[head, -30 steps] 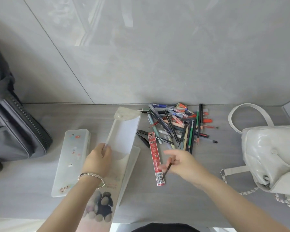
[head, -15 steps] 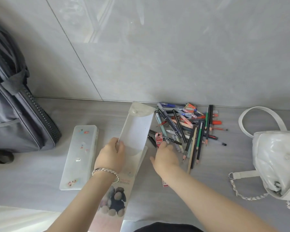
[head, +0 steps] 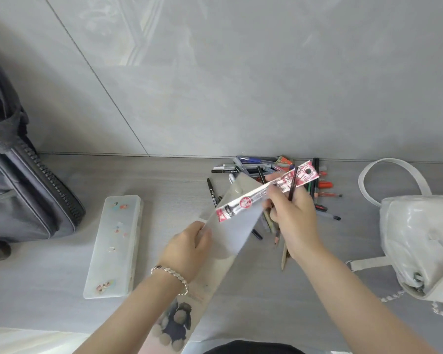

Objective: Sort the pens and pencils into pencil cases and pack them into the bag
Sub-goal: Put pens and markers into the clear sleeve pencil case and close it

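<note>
My left hand (head: 188,247) grips the edge of a translucent soft pencil pouch (head: 234,221), its flap lifted open toward the pile. My right hand (head: 290,221) holds a long red-and-white refill packet (head: 256,198) and a thin dark pencil (head: 291,186) above the pouch's mouth. A pile of pens and pencils (head: 269,169) lies on the grey table behind my hands, partly hidden by them. A frosted hard pencil case (head: 114,245), lid closed, lies to the left. A white bag (head: 420,238) sits at the right.
A dark grey zipped bag (head: 18,190) stands at the left against the wall. The white bag's handle (head: 391,166) loops toward the pile, and its chain strap (head: 391,297) trails on the table. A tan pencil (head: 284,256) lies under my right wrist.
My right hand has picked the red packet up off the table and raised it over the pouch, still holding the dark pencil. The left hand has tilted the pouch to the right.
</note>
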### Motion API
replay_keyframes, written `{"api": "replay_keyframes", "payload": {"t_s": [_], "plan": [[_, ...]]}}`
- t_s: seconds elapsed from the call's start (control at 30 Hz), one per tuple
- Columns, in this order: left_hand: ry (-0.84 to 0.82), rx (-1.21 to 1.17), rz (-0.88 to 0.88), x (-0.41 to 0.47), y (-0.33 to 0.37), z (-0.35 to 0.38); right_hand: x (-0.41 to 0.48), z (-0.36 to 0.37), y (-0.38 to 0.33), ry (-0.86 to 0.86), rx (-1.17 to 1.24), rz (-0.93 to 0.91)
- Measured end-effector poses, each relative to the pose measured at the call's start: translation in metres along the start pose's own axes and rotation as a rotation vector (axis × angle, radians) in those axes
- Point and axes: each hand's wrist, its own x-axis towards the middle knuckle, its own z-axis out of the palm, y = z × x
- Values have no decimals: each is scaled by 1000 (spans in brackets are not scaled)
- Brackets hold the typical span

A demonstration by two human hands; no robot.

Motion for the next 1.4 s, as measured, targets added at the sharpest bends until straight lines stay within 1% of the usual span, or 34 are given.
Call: {"api": "replay_keyframes", "payload": {"t_s": [0.03, 0.1, 0.2, 0.27, 0.3, 0.37, 0.4, 0.43, 0.5, 0.63, 0.73, 0.77, 0.8, 0.83, 0.9, 0.97, 1.03, 1.07, 1.1, 1.17, 1.2, 1.27, 1.4], "plan": [[-8, 2, 35, -2, 6, 3, -2, 0, -1, -26, -31, -13], [3, -25, 83, -5, 15, 8, -7, -1, 4, -112, -207, -1], [38, -78, 100, -9, 22, 10, -11, -3, 14, -204, -420, 74], [54, -52, 104, -11, 24, 12, -13, -3, 18, -232, -551, 103], [66, -42, 96, -11, 23, 13, -16, -3, 16, -237, -644, 94], [86, -51, 47, -10, 22, 14, -22, -3, 12, -194, -816, 0], [87, -59, 13, -8, 21, 13, -25, -5, 7, -147, -829, -67], [87, -58, -14, -6, 19, 13, -28, -6, 0, -85, -766, -136], [84, -49, -37, -3, 17, 12, -29, -10, -8, -26, -513, -210], [69, -46, -26, -6, 16, 14, -20, -9, -3, -61, -15, -210], [53, -82, 13, -9, 20, 16, -15, 2, 4, 8, 351, -164], [54, -86, 25, -11, 22, 16, -14, 5, 7, 33, 406, -134], [59, -85, 34, -11, 23, 16, -13, 6, 11, 51, 377, -125], [66, -81, 40, -12, 25, 15, -13, 7, 16, 56, 293, -128], [71, -75, 43, -12, 26, 13, -16, 6, 28, 40, 67, -184], [54, -85, 38, -12, 26, 13, -22, 4, 39, 43, -235, -293], [41, -89, 34, -14, 28, 14, -25, 2, 47, 114, -601, -448], [45, -86, 28, -14, 29, 15, -25, 1, 50, 151, -715, -494], [54, -76, 22, -15, 30, 15, -25, 0, 49, 191, -766, -509], [76, -38, 24, -15, 30, 13, -21, -4, 43, 243, -753, -522], [77, -16, 32, -16, 29, 11, -17, -8, 39, 243, -747, -537], [70, 31, 53, -18, 29, 9, -8, -14, 30, 193, -834, -560], [70, 152, 87, -23, 32, 9, 6, -11, 21, -49, -1191, -470]]}}
